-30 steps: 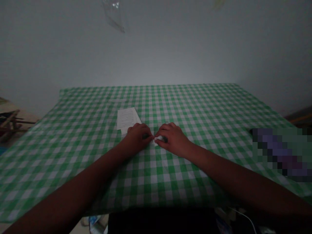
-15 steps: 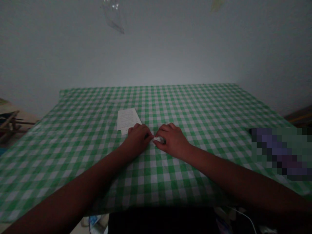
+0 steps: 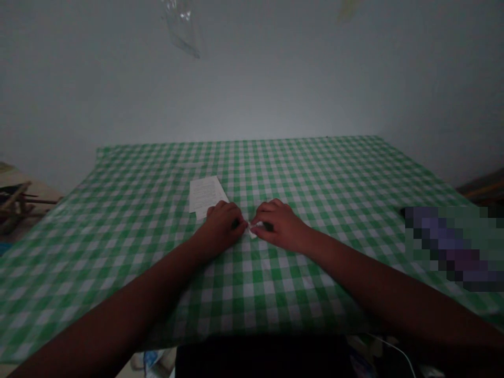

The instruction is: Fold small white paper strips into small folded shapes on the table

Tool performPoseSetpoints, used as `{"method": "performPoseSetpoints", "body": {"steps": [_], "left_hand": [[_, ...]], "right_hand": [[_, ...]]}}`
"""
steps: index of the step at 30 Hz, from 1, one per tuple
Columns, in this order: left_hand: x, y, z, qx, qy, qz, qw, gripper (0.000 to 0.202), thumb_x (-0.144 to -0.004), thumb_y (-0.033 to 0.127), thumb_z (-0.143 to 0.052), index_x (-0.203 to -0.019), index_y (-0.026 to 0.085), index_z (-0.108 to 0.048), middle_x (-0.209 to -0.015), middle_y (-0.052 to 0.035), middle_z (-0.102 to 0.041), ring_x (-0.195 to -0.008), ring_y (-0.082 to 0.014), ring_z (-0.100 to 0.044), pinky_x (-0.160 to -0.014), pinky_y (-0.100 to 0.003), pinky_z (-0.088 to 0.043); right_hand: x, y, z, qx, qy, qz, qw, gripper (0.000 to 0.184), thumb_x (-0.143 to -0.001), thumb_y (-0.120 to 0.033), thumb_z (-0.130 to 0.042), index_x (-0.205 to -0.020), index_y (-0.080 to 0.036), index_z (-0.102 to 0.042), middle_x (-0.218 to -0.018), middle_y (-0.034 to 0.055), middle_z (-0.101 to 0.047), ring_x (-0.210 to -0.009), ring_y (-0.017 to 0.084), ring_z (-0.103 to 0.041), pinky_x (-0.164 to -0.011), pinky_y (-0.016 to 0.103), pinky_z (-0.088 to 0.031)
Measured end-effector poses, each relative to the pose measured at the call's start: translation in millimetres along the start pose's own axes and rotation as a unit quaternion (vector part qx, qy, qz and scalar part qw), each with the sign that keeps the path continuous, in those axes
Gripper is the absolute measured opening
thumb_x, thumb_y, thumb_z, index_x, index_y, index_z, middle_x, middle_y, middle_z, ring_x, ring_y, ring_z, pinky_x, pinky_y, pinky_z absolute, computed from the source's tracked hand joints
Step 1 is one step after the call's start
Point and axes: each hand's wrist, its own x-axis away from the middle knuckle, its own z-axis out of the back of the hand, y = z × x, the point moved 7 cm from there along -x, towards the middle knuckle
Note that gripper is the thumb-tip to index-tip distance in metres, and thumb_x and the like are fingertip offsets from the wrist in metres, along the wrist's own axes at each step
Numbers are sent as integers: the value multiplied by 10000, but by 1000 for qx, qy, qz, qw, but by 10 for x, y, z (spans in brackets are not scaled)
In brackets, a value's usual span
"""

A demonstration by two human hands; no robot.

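Note:
A small folded piece of white paper (image 3: 252, 234) sits between my two hands, low over the checked tablecloth, with most of it covered by fingers. My left hand (image 3: 225, 221) pinches its left end between thumb and fingertips. On the other side, my right hand (image 3: 279, 223) grips it with the thumb below and the fingers curled above. Just beyond my left hand lie printed sheets of paper (image 3: 205, 194), overlapping one another; the left hand hides their near right corner.
A green and white checked tablecloth (image 3: 315, 178) covers the table up to the wall (image 3: 252, 79). At the right edge lies a pixelated, purplish dark object (image 3: 444, 241). A clear plastic bag (image 3: 183, 31) hangs on the wall. Wooden furniture (image 3: 16, 205) stands at far left.
The white paper between my fingers has turned, and a corner of it now points down towards me. My fingers have shifted slightly; both arms stay nearly in place.

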Motion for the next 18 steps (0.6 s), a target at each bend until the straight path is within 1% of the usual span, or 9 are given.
{"method": "performPoseSetpoints", "body": {"steps": [3, 6, 9, 14, 16, 18], "left_hand": [[30, 55, 23, 3, -1, -16, 1000, 198, -900, 382, -591, -836, 195, -608, -990, -44, -633, -981, -241, -518, -830, -402, -356], [54, 98, 25, 13, -2, -19, 1000, 232, -873, 434, -639, -931, 212, -611, -1032, -41, -630, -1002, -243, -517, -848, -402, -349], [61, 113, -10, 20, -18, -18, 999, 206, -862, 409, -667, -986, 249, -632, -1076, -28, -625, -1024, -241, -511, -852, -399, -338], [50, 85, -53, 22, -19, -13, 999, 186, -845, 408, -695, -938, 251, -656, -1074, -18, -622, -1016, -239, -507, -835, -386, -330], [48, 80, -63, 20, -17, -14, 1000, 175, -842, 399, -702, -928, 252, -663, -1072, -16, -624, -1019, -237, -508, -834, -381, -327], [48, 81, -69, 18, -17, -16, 1000, 168, -843, 397, -700, -930, 256, -668, -1077, -16, -626, -1025, -237, -508, -832, -379, -326]], "right_hand": [[8, 18, 16, -6, -6, 27, 1000, 153, -931, -288, -581, -1021, -243, -696, -1036, 34, -655, -983, 207, -536, -859, 372, -375], [9, 29, 18, -15, 1, 26, 1000, 132, -906, -268, -617, -1003, -237, -700, -1027, 30, -665, -973, 201, -550, -861, 367, -378], [-2, 50, -4, -29, 8, 12, 999, 102, -913, -270, -621, -960, -243, -707, -1002, 19, -679, -949, 186, -564, -873, 366, -377], [-34, 133, -27, -51, 33, -24, 998, 47, -869, -262, -689, -894, -227, -708, -946, 13, -693, -925, 174, -585, -886, 352, -392], [-58, 174, -23, -72, 45, -42, 995, 13, -851, -228, -698, -846, -220, -707, -883, 6, -695, -880, 162, -596, -865, 331, -408], [-83, 215, -11, -93, 55, -66, 992, 56, -843, -185, -684, -804, -217, -708, -823, 1, -686, -839, 151, -602, -821, 304, -424]]}}
